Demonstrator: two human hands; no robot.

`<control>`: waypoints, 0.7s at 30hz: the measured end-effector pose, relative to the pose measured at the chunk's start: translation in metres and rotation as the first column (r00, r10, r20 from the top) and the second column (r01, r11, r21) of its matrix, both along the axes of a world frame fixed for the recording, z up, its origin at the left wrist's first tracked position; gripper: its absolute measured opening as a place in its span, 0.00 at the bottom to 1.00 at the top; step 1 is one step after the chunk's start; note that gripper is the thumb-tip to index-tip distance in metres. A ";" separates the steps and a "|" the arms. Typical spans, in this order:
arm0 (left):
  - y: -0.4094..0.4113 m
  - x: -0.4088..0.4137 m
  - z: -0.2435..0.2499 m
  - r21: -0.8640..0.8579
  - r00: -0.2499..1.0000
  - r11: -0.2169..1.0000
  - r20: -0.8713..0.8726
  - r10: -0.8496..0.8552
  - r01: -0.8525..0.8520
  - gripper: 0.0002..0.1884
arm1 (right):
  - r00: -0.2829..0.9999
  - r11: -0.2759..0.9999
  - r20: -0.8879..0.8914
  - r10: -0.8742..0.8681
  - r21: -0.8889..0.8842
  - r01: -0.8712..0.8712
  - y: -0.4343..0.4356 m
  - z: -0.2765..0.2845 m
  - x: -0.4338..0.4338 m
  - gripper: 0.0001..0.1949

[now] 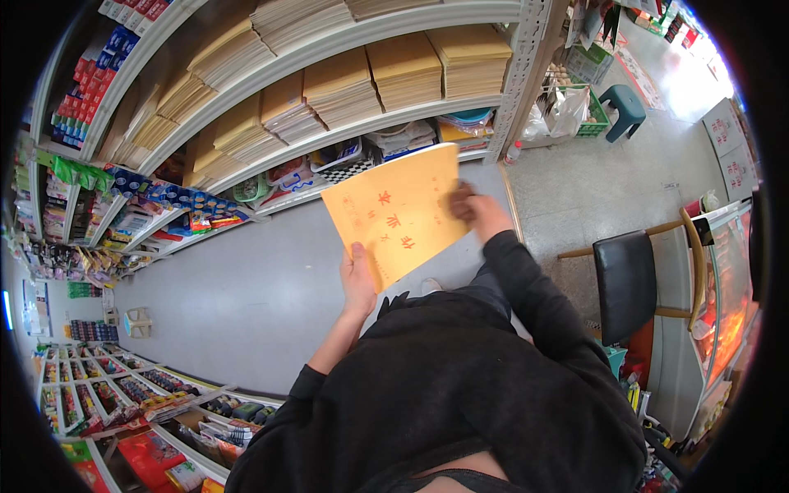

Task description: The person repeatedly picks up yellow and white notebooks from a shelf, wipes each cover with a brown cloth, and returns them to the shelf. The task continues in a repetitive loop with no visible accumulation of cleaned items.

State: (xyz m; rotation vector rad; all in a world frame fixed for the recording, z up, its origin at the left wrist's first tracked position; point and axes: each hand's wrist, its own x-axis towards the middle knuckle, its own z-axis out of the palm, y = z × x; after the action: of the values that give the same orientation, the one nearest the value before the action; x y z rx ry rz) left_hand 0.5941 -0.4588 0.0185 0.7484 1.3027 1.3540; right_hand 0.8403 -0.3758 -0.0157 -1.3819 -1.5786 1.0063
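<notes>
A yellow paper-covered exercise book (425, 209) is held up at a tilt in front of my body, its cover facing me and bearing red writing. My left hand (357, 277) grips its lower left corner, thumb on the cover. At the right edge of the cover is my right hand (490, 215), blurred by motion, with its fingers curled around a small dark brown thing (461, 200). Blur hides what that thing is, and I cannot tell whether it touches the paper.
Metal shelves (345, 126) ahead carry stacks of similar yellow books (404, 61). A black-seated chair (625, 286) and a glass display case (721, 296) stand at right. Goods racks (135, 394) line the lower left. Beyond the shelf end are a green stool (622, 108) and a green crate (593, 117).
</notes>
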 end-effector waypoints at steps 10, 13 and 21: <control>0.012 0.008 0.008 0.054 0.985 0.996 0.162 0.061 -0.071 0.21 | 0.585 0.847 -0.673 -0.452 -0.530 0.044 -0.030 -0.027 0.040 0.18; 0.015 0.025 0.008 0.051 0.984 0.996 0.169 0.063 -0.073 0.21 | 0.130 0.801 -0.867 -0.481 -0.494 -0.339 -0.047 0.024 -0.017 0.21; 0.006 0.028 0.012 0.020 0.954 0.971 0.182 -0.239 0.239 0.23 | 0.456 0.889 -0.802 -0.387 -0.456 -0.047 -0.003 0.046 -0.009 0.22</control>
State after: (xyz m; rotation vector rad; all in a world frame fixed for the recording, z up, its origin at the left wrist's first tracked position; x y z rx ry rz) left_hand 0.6225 -0.4533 0.0309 0.7358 1.0328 1.1950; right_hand 0.8313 -0.3785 0.0306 -0.9282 -0.4036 1.6388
